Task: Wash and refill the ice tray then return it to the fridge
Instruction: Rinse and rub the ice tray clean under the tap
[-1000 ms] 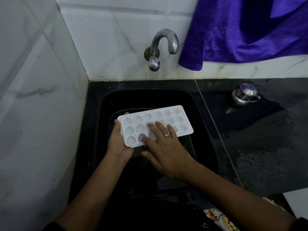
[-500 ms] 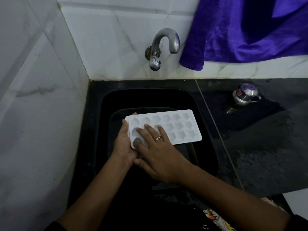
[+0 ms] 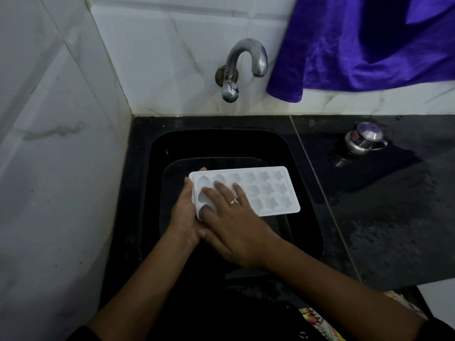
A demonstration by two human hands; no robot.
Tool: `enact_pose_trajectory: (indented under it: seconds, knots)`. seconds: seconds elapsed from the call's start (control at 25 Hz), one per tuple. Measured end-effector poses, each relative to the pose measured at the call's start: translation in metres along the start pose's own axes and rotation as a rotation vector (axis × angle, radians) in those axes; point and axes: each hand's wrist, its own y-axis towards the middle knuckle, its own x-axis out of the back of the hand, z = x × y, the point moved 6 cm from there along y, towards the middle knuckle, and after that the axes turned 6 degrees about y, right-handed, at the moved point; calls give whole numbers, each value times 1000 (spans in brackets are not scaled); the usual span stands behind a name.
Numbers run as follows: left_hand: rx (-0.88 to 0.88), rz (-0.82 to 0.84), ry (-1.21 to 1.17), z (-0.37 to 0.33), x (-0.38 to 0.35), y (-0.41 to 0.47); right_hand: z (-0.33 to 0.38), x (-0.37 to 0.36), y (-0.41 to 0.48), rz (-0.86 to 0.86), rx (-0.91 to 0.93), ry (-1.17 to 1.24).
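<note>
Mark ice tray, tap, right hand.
ice tray (image 3: pixel 268 193): head view, star cells at its middle.
tap (image 3: pixel 246 45): head view, top of curved spout.
right hand (image 3: pixel 236 217): head view, back of the hand.

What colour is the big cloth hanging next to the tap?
The cloth is deep purple with a slight sheen, seen best in the head view, upper right.

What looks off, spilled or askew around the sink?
Water is spread over the black counter right of the sink, a wet sheen with droplets. The small steel pot there seems to lean, though the wide lens may cause that. The ice tray, gripped by the left hand, right hand flat on it, looks intact.
</note>
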Motion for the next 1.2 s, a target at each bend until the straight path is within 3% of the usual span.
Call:
enact_pose_trajectory:
  seconds: [0.32, 1.2]
  knots:
    - [-61, -39, -30, -14, -2, -1, -4, 3, -5, -17, 4, -38]
    - [-29, -46, 27, -7, 3, -3, -1, -2, 0, -26, 38, -51]
